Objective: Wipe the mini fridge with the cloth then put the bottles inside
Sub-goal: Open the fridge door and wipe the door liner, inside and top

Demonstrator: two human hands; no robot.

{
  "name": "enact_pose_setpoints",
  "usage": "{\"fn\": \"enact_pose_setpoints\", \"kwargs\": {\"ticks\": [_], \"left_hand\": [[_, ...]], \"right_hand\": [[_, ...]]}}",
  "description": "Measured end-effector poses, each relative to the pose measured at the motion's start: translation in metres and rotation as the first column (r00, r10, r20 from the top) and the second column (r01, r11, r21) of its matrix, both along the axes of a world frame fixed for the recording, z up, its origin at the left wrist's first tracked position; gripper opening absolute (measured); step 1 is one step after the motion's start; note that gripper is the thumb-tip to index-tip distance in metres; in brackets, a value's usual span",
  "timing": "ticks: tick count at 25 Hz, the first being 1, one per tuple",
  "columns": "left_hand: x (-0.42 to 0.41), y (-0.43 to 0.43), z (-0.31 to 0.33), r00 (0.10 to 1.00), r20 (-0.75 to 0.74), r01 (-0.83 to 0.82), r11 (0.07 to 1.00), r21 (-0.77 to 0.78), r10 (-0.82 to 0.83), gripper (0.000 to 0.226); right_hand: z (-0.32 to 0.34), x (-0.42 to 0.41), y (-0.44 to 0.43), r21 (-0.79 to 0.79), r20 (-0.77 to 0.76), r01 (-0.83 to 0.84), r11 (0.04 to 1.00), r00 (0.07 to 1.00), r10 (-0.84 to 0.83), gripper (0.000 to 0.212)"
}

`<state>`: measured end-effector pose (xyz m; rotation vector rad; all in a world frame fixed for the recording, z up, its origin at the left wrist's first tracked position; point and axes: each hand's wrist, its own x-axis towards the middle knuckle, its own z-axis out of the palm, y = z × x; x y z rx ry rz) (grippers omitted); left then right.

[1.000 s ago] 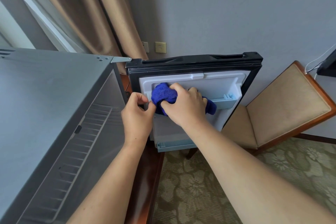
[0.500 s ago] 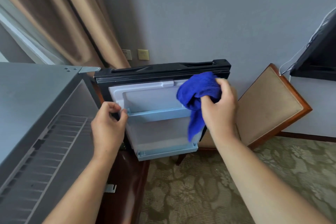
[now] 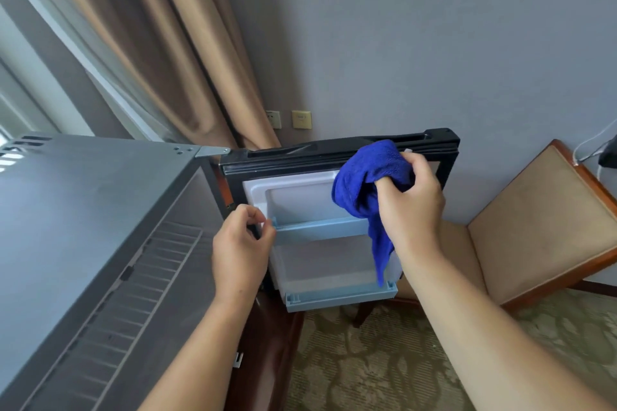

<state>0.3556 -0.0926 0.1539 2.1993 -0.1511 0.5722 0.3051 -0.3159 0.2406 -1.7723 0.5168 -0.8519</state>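
Wiping step, looks like: right hand (image 3: 414,210) fingers bunched round blue cloth (image 3: 367,177) at top right corner of open mini fridge door (image 3: 300,197), tail dangling. Left hand (image 3: 238,247) fingers curled at door's left edge, grip unclear tbh. Next probably cloth along door shelves (image 3: 320,227); bottles not visible.

Mini fridge (image 3: 83,227): left foreground.
Door (image 3: 300,157): swung open to the right of the fridge body, inner face toward the viewer.
Upper shelf (image 3: 320,230): across the door's middle.
Lower shelf (image 3: 340,297): along the door's bottom edge.
Cloth (image 3: 367,177): at the door's upper right corner, in the right hand (image 3: 410,203); its tail hangs down the right edge.
Left hand (image 3: 240,250): at the door's left edge, beside the upper shelf's end.
Chair (image 3: 521,227): behind the door, to its right.
Curtain (image 3: 167,43): behind the fridge, left of the wall sockets (image 3: 301,119).
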Motion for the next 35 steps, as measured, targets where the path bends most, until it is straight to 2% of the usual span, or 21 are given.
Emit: {"fn": "enact_pose_setpoints", "kwargs": {"ticks": [3,6,10,14,18,20,24,27,30,35], "left_hand": [[0.001,-0.002,0.002,1.000,-0.020,0.000,1.000,-0.018,-0.001,0.030],[0.003,-0.001,0.001,0.999,-0.033,0.008,1.000,-0.028,-0.009,0.027],[0.001,0.002,0.001,0.994,-0.070,0.067,0.984,-0.163,-0.080,0.023],[0.003,0.005,-0.002,0.994,-0.099,0.030,0.972,-0.233,-0.054,0.026],[0.005,0.007,-0.006,0.994,-0.076,0.056,0.975,-0.217,-0.074,0.027],[0.005,0.004,-0.006,0.994,-0.100,0.023,0.976,-0.218,-0.046,0.029],[0.010,0.002,-0.005,0.991,-0.122,0.028,0.974,-0.226,-0.057,0.034],[0.009,-0.002,-0.001,0.994,-0.106,0.012,0.980,-0.200,-0.033,0.034],[0.010,-0.004,-0.002,0.995,-0.094,0.011,0.979,-0.201,-0.031,0.035],[0.012,0.000,-0.004,0.993,-0.104,0.037,0.977,-0.211,-0.060,0.034]], "right_hand": [[0.008,0.013,0.034,-0.099,0.014,-0.085,0.991,0.996,0.087,0.021],[0.012,0.029,0.072,-0.230,-0.024,-0.173,0.958,0.985,0.172,0.031],[0.017,0.049,0.117,-0.456,-0.090,-0.295,0.840,0.954,0.286,0.026],[0.022,0.070,0.146,-0.658,-0.152,-0.226,0.718,0.974,0.168,0.023],[0.039,0.091,0.134,-0.735,-0.228,-0.266,0.624,0.963,0.142,0.017],[0.047,0.098,0.104,-0.737,-0.268,-0.266,0.621,0.959,0.093,0.014],[0.051,0.086,0.003,-0.749,-0.291,-0.120,0.652,0.943,-0.161,0.025],[0.047,0.064,-0.068,-0.674,-0.318,-0.002,0.738,0.903,-0.288,0.034],[0.047,0.067,-0.085,-0.579,-0.333,0.021,0.815,0.906,-0.261,0.037],[0.057,0.089,-0.024,-0.625,-0.179,-0.069,0.777,0.982,-0.056,0.038]]}}
